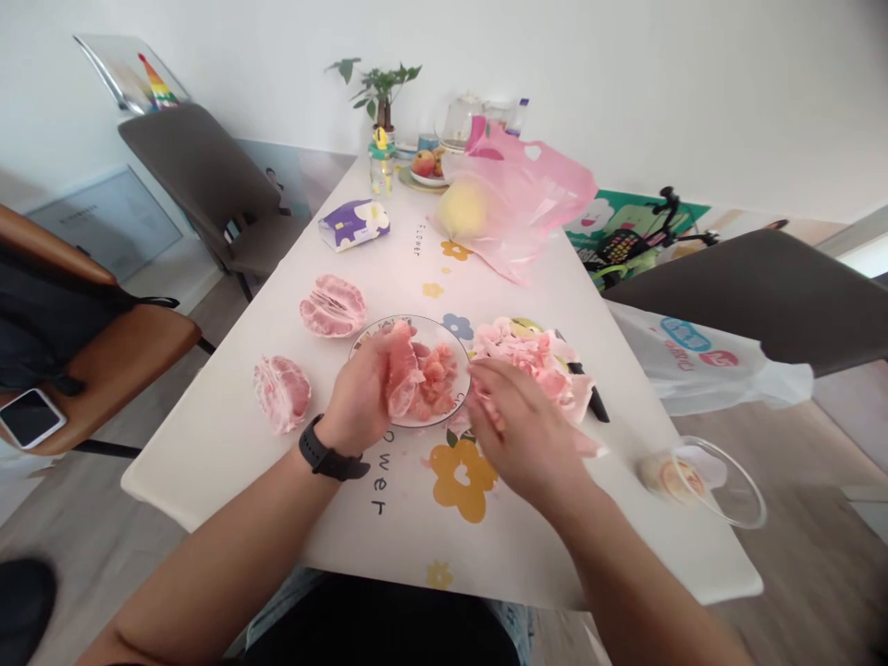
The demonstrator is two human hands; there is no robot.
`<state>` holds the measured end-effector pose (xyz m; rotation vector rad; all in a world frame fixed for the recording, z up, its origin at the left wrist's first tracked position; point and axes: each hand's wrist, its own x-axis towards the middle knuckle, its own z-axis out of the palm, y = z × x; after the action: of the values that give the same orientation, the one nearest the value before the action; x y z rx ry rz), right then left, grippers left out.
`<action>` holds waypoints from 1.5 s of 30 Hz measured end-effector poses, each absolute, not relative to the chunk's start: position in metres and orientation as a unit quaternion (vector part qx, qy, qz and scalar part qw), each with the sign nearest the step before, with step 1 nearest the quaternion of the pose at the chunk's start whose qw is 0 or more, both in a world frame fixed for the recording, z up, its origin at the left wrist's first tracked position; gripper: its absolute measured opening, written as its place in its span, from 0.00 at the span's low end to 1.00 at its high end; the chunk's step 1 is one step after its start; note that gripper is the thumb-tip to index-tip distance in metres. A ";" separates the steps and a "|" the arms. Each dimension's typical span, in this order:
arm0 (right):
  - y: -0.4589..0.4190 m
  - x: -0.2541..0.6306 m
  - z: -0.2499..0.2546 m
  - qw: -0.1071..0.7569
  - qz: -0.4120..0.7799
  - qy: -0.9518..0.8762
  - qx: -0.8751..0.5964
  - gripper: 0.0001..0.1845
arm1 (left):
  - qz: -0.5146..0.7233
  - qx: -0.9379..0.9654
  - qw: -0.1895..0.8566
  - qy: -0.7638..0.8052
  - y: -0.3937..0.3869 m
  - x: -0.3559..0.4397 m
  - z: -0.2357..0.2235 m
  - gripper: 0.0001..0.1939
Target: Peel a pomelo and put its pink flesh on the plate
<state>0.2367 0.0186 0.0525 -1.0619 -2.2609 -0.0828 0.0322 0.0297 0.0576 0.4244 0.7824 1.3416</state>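
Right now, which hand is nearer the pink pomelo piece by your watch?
Left. Your left hand is just to the right of the pomelo piece, above the white plate. Your right hand is farther away, on the plate's other side.
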 end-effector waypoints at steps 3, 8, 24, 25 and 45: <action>0.015 0.207 0.052 0.308 -0.005 -0.899 -0.313 0.21 | 0.596 0.216 0.697 0.335 0.027 0.035 0.056 0.11; 0.020 0.184 0.046 0.317 -0.010 -0.896 -0.312 0.15 | 0.588 0.218 0.704 0.333 0.024 0.040 0.056 0.13; 0.026 0.193 0.043 0.361 0.078 -0.863 -0.345 0.09 | 0.616 0.193 0.649 0.403 0.027 0.040 0.052 0.12; 0.025 0.193 0.043 0.365 0.116 -0.856 -0.347 0.08 | 0.617 0.193 0.644 0.409 0.028 0.040 0.052 0.12; 0.043 0.203 0.060 0.186 0.413 -0.829 -0.328 0.05 | 0.530 0.315 0.620 0.486 0.027 0.036 0.043 0.18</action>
<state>0.2033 0.0426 0.0601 -0.9240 -2.3341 1.1630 0.0358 0.0272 0.0434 0.7241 1.1184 1.2182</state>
